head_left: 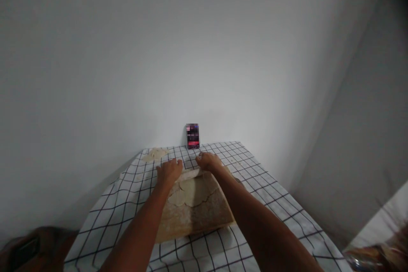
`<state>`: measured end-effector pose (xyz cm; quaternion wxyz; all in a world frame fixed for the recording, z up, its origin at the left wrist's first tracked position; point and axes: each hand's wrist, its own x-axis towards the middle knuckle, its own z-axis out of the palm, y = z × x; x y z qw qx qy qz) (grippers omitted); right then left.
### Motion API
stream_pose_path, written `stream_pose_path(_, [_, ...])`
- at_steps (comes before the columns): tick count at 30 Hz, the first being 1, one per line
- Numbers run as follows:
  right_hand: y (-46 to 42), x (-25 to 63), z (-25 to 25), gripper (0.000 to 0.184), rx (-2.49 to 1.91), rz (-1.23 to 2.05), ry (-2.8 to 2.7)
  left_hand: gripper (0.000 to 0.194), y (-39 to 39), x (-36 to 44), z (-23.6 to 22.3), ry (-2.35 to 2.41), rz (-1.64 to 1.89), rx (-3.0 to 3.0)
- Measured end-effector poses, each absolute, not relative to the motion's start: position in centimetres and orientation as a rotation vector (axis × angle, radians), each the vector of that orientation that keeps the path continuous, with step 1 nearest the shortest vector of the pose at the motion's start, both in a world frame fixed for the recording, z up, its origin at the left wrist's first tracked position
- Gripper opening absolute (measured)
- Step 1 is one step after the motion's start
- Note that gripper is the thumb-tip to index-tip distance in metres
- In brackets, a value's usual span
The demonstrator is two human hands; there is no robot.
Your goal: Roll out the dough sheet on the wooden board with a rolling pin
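Both arms reach forward over a floured wooden board (197, 220). A thin, uneven sheet of pale dough (194, 193) lies flat on it. Across the far side of the dough runs a pale rolling pin (190, 174), its middle visible between the hands. My left hand (170, 171) is closed over its left end, fingers curled. At the other end, my right hand (209, 161) is closed in a grip around the pin. The hands partly hide both ends of the pin.
A white cloth with dark checks (274, 191) covers the table. Flat pieces of dough (155, 154) lie at the far left. A dark upright rectangle (193, 137), blurred out, leans against the wall. A brownish object (38, 246) stands low at left; a shiny packet (366, 257) sits lower right.
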<state>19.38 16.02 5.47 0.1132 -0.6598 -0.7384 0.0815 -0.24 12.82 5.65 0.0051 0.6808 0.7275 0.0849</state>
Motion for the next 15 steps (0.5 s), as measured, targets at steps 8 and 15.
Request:
stream_pose_path(8, [14.7, 19.6, 5.8, 0.05, -1.89, 0.208, -2.275, 0.059, 11.5, -0.1, 5.6, 2.288, 0.284, 2.005])
stream_pose_path(15, [11.2, 21.1, 4.9, 0.046, -1.863, 0.171, -2.302, 0.057, 7.0, 0.9, 3.4, 2.33, 0.485, 2.257])
